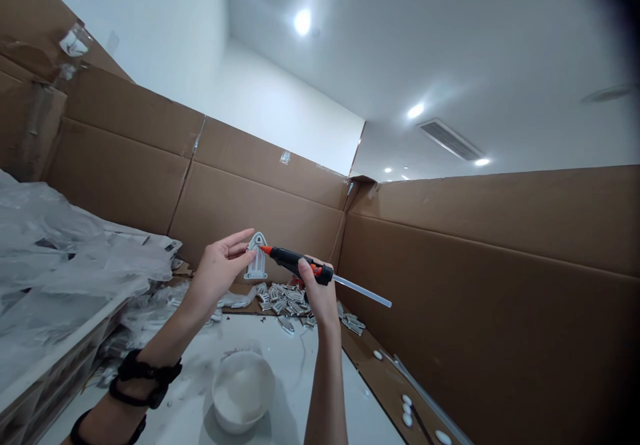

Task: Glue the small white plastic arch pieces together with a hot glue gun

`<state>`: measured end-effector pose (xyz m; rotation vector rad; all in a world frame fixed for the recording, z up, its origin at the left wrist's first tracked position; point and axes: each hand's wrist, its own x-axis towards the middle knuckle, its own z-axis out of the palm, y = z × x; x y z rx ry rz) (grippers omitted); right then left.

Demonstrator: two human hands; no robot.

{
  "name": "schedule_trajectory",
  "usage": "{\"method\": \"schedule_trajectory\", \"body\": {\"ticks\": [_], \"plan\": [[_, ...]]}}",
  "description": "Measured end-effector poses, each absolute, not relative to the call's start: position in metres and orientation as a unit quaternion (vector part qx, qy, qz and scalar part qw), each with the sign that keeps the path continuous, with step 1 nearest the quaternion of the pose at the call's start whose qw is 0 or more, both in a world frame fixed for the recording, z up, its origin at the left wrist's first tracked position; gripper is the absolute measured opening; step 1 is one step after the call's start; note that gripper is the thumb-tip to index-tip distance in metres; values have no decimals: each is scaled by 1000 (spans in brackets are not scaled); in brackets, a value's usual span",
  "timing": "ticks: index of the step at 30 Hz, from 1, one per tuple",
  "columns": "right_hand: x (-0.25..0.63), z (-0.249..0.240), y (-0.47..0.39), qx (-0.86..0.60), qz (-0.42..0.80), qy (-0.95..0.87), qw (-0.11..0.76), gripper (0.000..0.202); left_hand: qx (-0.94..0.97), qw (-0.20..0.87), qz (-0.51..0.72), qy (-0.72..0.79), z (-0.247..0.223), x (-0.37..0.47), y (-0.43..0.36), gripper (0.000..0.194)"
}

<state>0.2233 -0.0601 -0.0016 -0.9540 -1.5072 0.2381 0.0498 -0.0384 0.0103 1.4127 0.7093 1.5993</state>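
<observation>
With the left hand (219,266) pinching the arched piece (257,270) and the right hand (321,298) closed round the glue gun (289,259) beside it, a slip could burn fingertips

"How many bowls (243,392)?"
"One."
"And glue guns (300,262)?"
"One, beyond the bowl, with one glue stick (365,291)."
"Hands?"
"Two, left hand (223,262) and right hand (320,295), both beyond it."
"White ovals (407,400)?"
"Five, right of it."
"Arched pieces?"
"One raised piece (256,268); the heap (287,303) beyond the bowl is too jumbled to count."
</observation>
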Motion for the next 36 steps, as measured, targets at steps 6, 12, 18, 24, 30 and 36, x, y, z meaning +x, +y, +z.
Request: {"method": "schedule_trajectory", "body": {"ticks": [6, 12, 18, 24, 30, 36], "plan": [[221, -1, -61, -427, 90, -657, 615, 42, 577, 423, 636, 287, 10, 51, -41, 57], [222, -2, -59, -433, 93, -644, 624, 41, 579, 409, 645, 285, 10, 51, -41, 57], [223, -4, -58, -444, 88, -632, 629, 41, 580, 410, 645, 282, 10, 51, -42, 55], [223, -4, -58, -453, 93, -630, 624, 39, 585, 406, 645, 276, 9, 51, -41, 52], [222, -4, -58, -457, 82, -632, 621, 41, 587, 409, 644, 271, 7, 53, -38, 51], [231, -1, -56, -517, -49, -574, 633, 45, 581, 405, 652, 272, 3, 53, -30, 50]]}}
